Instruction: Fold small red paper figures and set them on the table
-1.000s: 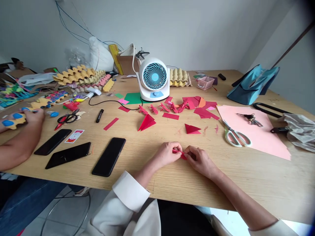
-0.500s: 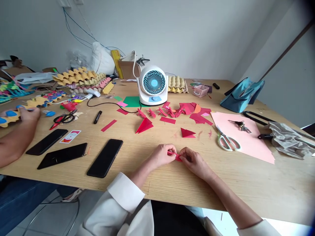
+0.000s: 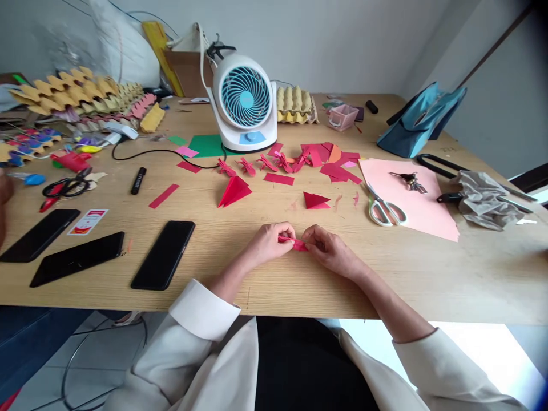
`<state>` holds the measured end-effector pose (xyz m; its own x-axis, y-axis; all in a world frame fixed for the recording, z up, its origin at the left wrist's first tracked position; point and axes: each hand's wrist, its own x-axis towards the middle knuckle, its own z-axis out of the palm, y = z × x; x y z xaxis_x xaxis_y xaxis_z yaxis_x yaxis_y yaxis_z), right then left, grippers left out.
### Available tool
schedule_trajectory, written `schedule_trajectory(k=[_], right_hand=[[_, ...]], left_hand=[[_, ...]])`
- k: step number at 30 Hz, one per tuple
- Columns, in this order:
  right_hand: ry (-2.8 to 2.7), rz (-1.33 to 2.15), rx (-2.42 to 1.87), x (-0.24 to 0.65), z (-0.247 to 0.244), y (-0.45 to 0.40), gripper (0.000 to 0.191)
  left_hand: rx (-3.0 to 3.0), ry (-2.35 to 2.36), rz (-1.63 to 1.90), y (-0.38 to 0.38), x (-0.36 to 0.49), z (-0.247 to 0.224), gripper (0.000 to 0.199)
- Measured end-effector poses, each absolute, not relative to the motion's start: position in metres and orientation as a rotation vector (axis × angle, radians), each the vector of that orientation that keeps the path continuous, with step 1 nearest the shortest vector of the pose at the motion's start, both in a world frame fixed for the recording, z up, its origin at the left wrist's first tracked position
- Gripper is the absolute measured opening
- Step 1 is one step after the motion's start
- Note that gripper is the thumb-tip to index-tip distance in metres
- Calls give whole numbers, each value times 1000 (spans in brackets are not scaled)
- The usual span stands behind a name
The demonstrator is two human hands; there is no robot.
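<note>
Between my hands is a small strip of folded red paper (image 3: pixel 298 245), held just above or on the table near its front edge. My left hand (image 3: pixel 272 242) pinches its left end, and my right hand (image 3: pixel 327 246) pinches the right end, both closed. The fingers cover much of the paper. Beyond them lie two folded red paper triangles, a larger one (image 3: pixel 233 192) to the left and a smaller one (image 3: pixel 315 200) straight ahead. Further back, several small folded red paper pieces (image 3: pixel 247 166) form a row beside flat red scraps (image 3: pixel 340 171).
A white fan (image 3: pixel 248 103) stands at the back. White-handled scissors (image 3: pixel 386 211) and keys (image 3: pixel 411 181) lie by pink paper (image 3: pixel 428 214) on the right. Three dark phones, one nearest me (image 3: pixel 163 255), lie left. Another person's hand (image 3: pixel 5 194) shows at the left edge.
My view has tilted down and shifted, so everything sits higher in the picture. My hands keep the same pinch on the red paper. The other person's arm has mostly left the view.
</note>
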<state>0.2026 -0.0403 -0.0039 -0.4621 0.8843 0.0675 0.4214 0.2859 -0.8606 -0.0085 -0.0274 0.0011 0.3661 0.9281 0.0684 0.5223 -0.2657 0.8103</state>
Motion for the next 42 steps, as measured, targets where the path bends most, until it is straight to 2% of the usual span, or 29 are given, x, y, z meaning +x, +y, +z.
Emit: schedule_trajectory(k=[6, 10, 14, 17, 28, 32, 37, 42], right_hand=[[-2112, 949, -1246, 224, 0, -48, 10], [-2286, 514, -1107, 229, -4, -60, 15], [-2465, 38, -955, 223, -7, -65, 13], [-2499, -123, -903, 219, -8, -66, 15], [-2572, -262, -786, 217, -9, -75, 17], [-2590, -223, -789, 215, -11, -77, 15], [-2652, -121, -865, 213, -11, -82, 16], [-2600, -70, -935, 210, -14, -85, 16]], left_hand=[[1908, 1297, 731, -28, -10, 2, 8], [1831, 1245, 659, -30, -7, 8, 8], [1750, 1220, 544, -32, 0, 14, 11], [1765, 1217, 533, -35, 4, 16, 14], [2054, 1460, 426, -57, 11, 10, 11], [2287, 1482, 530, -66, 8, -2, 10], [2418, 1262, 693, -75, 1, -13, 10], [2649, 1180, 677, -84, -1, -11, 17]])
